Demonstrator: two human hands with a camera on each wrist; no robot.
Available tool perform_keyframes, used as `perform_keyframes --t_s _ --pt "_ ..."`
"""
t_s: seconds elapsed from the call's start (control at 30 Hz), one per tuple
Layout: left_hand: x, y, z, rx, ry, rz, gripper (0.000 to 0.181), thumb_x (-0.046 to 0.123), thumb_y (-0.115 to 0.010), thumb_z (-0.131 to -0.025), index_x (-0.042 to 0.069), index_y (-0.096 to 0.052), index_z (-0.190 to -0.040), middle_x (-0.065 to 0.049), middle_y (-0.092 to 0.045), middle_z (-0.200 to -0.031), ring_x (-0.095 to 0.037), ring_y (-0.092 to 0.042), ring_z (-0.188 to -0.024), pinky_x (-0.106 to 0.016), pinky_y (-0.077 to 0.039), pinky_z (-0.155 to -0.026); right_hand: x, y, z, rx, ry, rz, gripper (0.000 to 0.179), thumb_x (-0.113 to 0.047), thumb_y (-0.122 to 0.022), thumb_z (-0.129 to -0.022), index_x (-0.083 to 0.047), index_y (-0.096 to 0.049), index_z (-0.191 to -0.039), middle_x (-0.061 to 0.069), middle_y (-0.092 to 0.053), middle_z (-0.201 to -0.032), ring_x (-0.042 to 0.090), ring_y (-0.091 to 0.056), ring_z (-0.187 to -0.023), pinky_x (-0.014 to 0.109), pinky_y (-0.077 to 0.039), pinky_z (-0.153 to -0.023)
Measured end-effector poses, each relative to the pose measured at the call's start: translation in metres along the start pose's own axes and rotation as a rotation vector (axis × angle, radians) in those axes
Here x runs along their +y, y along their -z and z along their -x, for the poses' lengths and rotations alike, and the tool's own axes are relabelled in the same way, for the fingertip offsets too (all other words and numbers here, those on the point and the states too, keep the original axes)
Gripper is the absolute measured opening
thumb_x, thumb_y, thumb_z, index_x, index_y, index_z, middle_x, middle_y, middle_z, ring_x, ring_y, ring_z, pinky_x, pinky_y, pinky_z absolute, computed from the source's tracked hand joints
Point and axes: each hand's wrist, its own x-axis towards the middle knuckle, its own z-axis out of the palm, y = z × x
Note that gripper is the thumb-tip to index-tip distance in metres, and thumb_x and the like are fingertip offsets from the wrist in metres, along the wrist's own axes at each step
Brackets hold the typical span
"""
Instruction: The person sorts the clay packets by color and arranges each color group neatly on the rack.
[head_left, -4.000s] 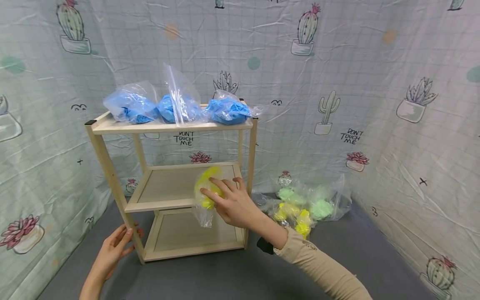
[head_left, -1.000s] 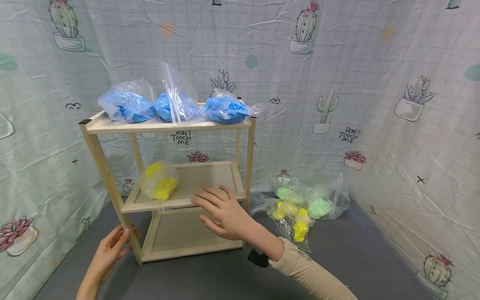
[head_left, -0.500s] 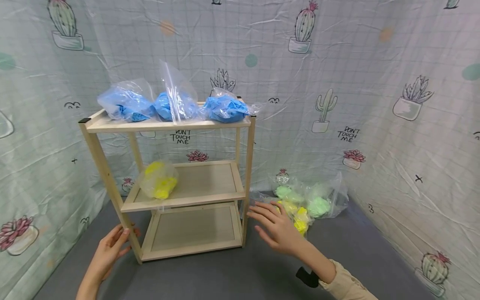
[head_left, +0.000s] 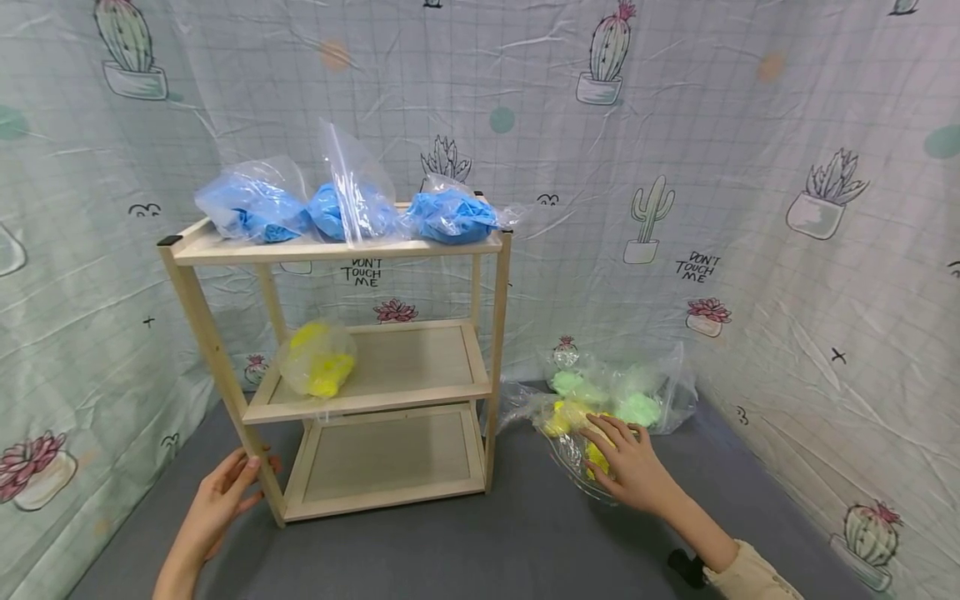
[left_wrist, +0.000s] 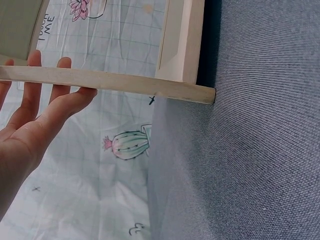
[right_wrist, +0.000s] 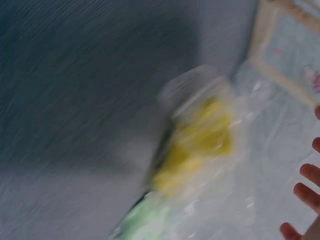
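Observation:
My left hand [head_left: 213,500] holds the front left post of a light wooden three-tier rack [head_left: 498,350]; in the left wrist view the thumb lies on one side of the post [left_wrist: 125,82] and the fingers reach past the other. Over the clear bags with yellow contents [head_left: 558,419] on the floor right of the rack, my right hand [head_left: 637,471] hovers with spread fingers, its fingertips overlapping one bag. The right wrist view is blurred and shows the fingers [right_wrist: 307,197] apart from the yellow bag [right_wrist: 207,130]. Another yellow bag [head_left: 322,367] sits on the left of the middle shelf.
Three bags with blue contents [head_left: 453,218] line the top shelf. Clear bags with light green contents [head_left: 637,410] lie behind the yellow ones. A cactus-print cloth [head_left: 562,158] surrounds the dark grey surface [head_left: 420,550] on the back and sides.
The yellow bag has gone from my right hand onto the middle shelf's left side. Emptied, the right hand has moved right, to the yellow bags on the floor. The left hand stays on the post.

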Motion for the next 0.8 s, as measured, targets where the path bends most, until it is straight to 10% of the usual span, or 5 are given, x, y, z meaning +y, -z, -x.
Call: perform_keyframes --t_s 0.8 --pt "0.001 0.000 0.002 0.002 -0.011 -0.014 0.031 0.027 -0.038 -0.097 0.020 -0.045 -0.126 0.024 -0.060 -0.099 0.011 -0.055 -0.092 -0.017 -0.047 -0.069 0.047 -0.034 0.017 -0.335 -0.105 -0.044 0.088 -0.063 -0.065 -0.066 -0.014 -0.038 -0.134 0.024 -0.028 -0.140 0.044 -0.039 -0.118 0.070 -0.030 -0.080"
